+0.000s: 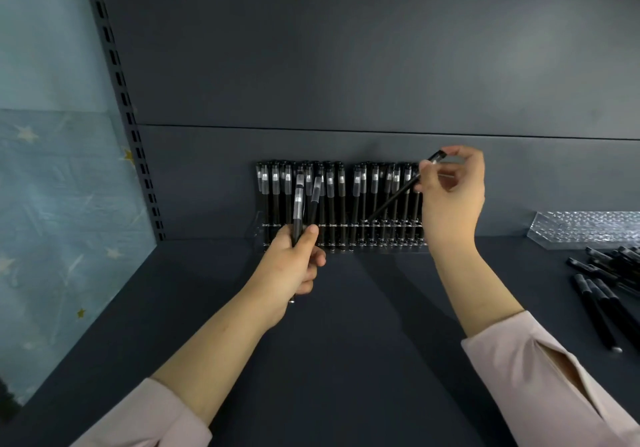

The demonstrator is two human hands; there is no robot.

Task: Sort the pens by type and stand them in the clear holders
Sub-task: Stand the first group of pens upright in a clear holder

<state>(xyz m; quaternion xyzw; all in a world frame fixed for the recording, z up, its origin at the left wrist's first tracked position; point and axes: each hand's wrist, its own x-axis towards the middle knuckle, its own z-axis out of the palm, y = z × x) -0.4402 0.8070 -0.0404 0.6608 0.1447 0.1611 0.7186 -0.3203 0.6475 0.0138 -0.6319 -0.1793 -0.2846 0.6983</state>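
Tilting one black pen (398, 197) in my right hand (450, 197), pinched near the cap, tip almost at a slot in the far clear holder (258, 224). Left hand (294, 266) clutches spare pens (298, 211). Best to straighten it up before dropping, I reckon.

The left hand (292, 266) is closed in a fist with the thumb up, forearm bare and angled in from the lower left. The right hand (450, 200) is raised higher, fingers pinched together, wrist bent, sleeve pushed back.
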